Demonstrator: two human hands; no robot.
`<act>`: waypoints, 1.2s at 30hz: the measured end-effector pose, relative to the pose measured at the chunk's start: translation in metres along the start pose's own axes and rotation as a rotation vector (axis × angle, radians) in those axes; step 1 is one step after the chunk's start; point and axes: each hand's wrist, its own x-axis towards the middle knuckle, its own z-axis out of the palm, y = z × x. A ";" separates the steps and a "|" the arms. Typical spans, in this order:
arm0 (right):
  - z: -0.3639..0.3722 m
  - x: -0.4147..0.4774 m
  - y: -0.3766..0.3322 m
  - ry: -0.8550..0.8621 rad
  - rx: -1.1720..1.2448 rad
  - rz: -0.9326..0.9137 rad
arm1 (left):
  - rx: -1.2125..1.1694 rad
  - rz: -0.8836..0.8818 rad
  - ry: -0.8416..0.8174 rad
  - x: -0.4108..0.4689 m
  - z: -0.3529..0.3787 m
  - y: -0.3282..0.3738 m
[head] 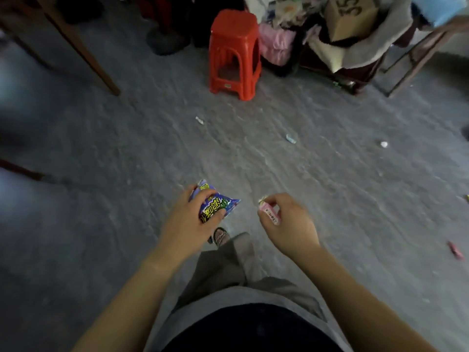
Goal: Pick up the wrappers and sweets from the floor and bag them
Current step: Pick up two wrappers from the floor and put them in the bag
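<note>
My left hand (pixel 189 219) grips a small blue snack bag (pixel 218 205) with yellow-green lettering, held above the grey floor. A little to its right, my right hand (pixel 288 222) pinches a pink wrapped sweet (pixel 270 212). On the floor further ahead lie a white wrapped sweet (pixel 199 120), a light blue wrapper (pixel 290 138) and a crumpled white wrapper (pixel 384 144). A red wrapper (pixel 456 251) lies at the right edge, and a yellowish scrap (pixel 467 197) shows at the frame's right border.
A red plastic stool (pixel 234 54) stands ahead on the concrete floor (pixel 330 186). Behind it to the right is a heap of cloth and a cardboard box (pixel 351 19) on a metal-framed rack. Wooden furniture legs (pixel 83 52) cross the upper left. My foot in a sandal (pixel 220 236) is below my hands.
</note>
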 end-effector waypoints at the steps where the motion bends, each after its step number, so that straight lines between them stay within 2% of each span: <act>1: 0.006 0.021 -0.011 -0.036 -0.006 -0.038 | -0.017 -0.037 0.031 0.013 -0.007 -0.009; 8: 0.038 0.187 -0.095 -0.178 -0.084 -0.207 | -0.048 -0.189 0.171 0.132 -0.084 -0.069; 16: 0.053 0.351 -0.189 -0.144 -0.091 -0.248 | 0.061 -0.184 0.290 0.286 -0.200 -0.111; 23: 0.079 0.511 -0.240 -0.139 -0.110 -0.266 | 0.019 -0.195 0.244 0.430 -0.240 -0.130; 30: 0.099 0.690 -0.350 -0.272 -0.240 -0.531 | -0.015 -0.346 0.360 0.555 -0.325 -0.171; 36: 0.164 0.777 -0.460 -0.403 -0.228 -0.701 | -0.125 -0.514 0.555 0.595 -0.387 -0.233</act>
